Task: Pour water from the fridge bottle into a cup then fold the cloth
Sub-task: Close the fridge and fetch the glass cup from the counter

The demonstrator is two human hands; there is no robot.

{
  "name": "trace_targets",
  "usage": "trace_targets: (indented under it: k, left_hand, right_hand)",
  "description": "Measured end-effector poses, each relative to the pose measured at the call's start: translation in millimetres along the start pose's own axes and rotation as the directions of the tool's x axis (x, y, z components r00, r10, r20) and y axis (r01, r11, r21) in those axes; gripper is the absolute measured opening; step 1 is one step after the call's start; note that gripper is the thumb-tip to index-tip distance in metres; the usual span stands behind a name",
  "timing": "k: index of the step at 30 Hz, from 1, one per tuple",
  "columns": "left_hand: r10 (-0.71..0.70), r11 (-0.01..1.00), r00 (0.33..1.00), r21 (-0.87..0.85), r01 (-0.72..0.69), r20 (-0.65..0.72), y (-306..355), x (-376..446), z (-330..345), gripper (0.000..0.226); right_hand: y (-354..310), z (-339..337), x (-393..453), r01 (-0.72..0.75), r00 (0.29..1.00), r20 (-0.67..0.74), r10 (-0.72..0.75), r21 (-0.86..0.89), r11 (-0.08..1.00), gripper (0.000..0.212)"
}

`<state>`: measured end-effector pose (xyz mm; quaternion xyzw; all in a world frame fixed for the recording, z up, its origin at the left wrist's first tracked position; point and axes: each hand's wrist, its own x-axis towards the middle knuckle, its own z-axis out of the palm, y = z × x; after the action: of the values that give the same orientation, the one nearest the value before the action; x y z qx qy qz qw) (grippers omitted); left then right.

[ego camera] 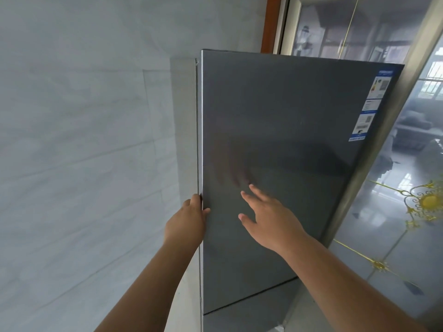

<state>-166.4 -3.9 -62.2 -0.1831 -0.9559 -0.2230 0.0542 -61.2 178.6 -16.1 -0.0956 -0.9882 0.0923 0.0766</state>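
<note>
A tall grey fridge fills the middle of the head view, its upper door closed. My left hand grips the door's left edge, fingers hooked behind it and thumb on the front. My right hand hovers flat in front of the door face with fingers spread, holding nothing; its blurred reflection shows on the metal. No bottle, cup or cloth is in sight.
A pale tiled wall runs close along the fridge's left side. Stickers sit at the door's upper right. To the right stand a glass sliding door and a glossy floor with gold inlay.
</note>
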Motion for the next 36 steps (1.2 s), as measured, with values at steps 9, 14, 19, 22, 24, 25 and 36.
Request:
trace_targets:
  k: [9, 14, 19, 22, 24, 25, 36]
  left_hand:
    - [-0.012, 0.996, 0.999, -0.086, 0.008, -0.045, -5.4, -2.1, 3.0, 0.026]
    - [0.065, 0.963, 0.987, -0.249, -0.100, -0.145, 13.1, -42.8, 21.5, 0.029]
    - [0.258, 0.955, 0.956, -0.187, -0.231, 0.138, 44.8, -54.4, 46.1, 0.041]
    - [0.362, 0.929, 0.893, -0.176, -0.325, 0.266, 72.9, -56.4, 69.8, 0.040]
    - [0.453, 0.891, 0.833, -0.203, -0.406, 0.319, 96.4, -61.7, 93.3, 0.037]
    - [0.497, 0.867, 0.795, -0.224, -0.445, 0.346, 110.5, -68.0, 104.8, 0.037]
    - [0.818, 0.509, 0.256, -0.439, -0.740, 0.516, 315.9, -186.8, 203.6, 0.036]
  right_hand:
    - [-6.1, -2.5, 0.7, -0.056, 0.998, 0.001, 0.056, 0.024, 0.998, 0.066]
    - [11.5, 1.2, -35.5, -0.133, 0.991, -0.010, 0.133, 0.061, 0.989, 0.063]
    - [51.9, 17.0, -84.1, -0.291, 0.955, -0.037, 0.296, 0.091, 0.952, 0.047]
    - [85.2, 23.0, -123.4, -0.404, 0.910, -0.054, 0.410, 0.094, 0.910, 0.037]
    - [106.8, 22.8, -159.1, -0.485, 0.871, -0.049, 0.489, 0.077, 0.871, 0.035]
    - [117.3, 21.3, -179.6, -0.529, 0.845, -0.051, 0.532, 0.071, 0.846, 0.033]
    - [220.1, 26.8, -417.7, -0.927, 0.306, -0.028, 0.952, 0.220, 0.305, 0.022]
